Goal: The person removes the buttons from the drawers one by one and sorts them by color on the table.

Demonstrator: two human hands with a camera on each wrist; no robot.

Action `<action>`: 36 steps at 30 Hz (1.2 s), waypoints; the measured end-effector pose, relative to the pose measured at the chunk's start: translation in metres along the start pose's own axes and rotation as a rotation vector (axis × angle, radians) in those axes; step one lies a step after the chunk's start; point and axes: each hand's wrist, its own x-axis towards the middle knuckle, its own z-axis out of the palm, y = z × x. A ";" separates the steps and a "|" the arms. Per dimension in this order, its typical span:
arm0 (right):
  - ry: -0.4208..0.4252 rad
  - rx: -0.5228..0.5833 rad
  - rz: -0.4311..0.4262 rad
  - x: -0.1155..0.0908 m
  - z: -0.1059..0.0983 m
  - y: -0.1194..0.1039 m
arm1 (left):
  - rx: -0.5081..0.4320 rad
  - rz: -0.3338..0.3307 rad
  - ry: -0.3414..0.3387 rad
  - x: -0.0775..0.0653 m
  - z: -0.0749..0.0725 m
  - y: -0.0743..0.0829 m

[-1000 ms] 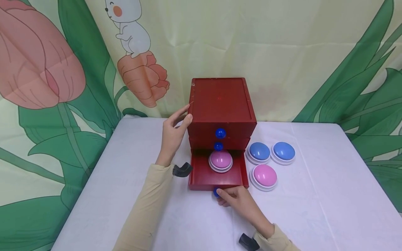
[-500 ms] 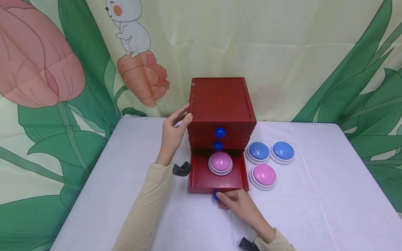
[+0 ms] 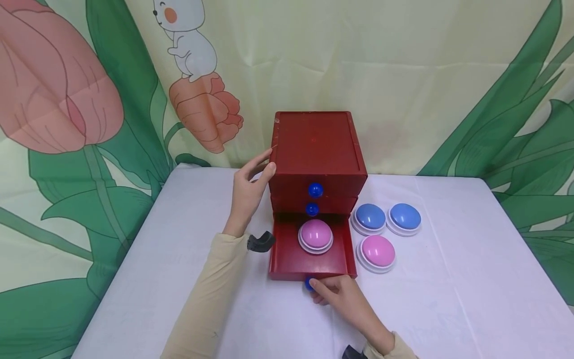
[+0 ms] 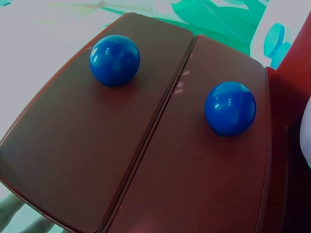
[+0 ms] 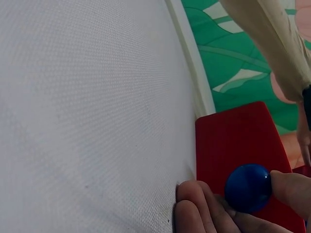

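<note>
A dark red drawer box (image 3: 314, 144) with blue ball knobs stands on the table, its bottom drawer (image 3: 287, 264) pulled out toward me. Inside that drawer sits a pink dome push light (image 3: 316, 233) on a white base. My right hand (image 3: 345, 299) pinches the drawer's blue knob (image 5: 248, 188) between thumb and fingers. My left hand (image 3: 248, 194) rests its straight fingers against the left side of the box. In the left wrist view the upper two drawers, each with a blue knob (image 4: 115, 60), are closed.
To the right of the box lie two blue push lights (image 3: 370, 216) and another pink push light (image 3: 378, 251), close to the open drawer. A patterned cloth backdrop (image 3: 394, 89) hangs behind the white table (image 3: 448, 299).
The bottom drawer has slid slightly farther out toward me, with my right hand on its knob and the pink light riding along. My left hand stays in place.
</note>
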 end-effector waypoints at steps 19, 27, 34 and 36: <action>-0.001 -0.031 0.002 -0.005 -0.007 -0.005 | 0.012 -0.006 0.001 -0.001 0.001 0.004; 0.013 -0.104 0.000 -0.009 -0.012 -0.011 | 0.015 -0.006 0.000 -0.001 0.001 0.005; 0.029 -0.129 -0.007 -0.014 -0.018 -0.019 | 0.013 -0.003 -0.002 -0.001 0.000 0.003; 0.030 -0.132 -0.005 -0.015 -0.020 -0.023 | 0.008 -0.004 -0.002 0.000 0.000 0.002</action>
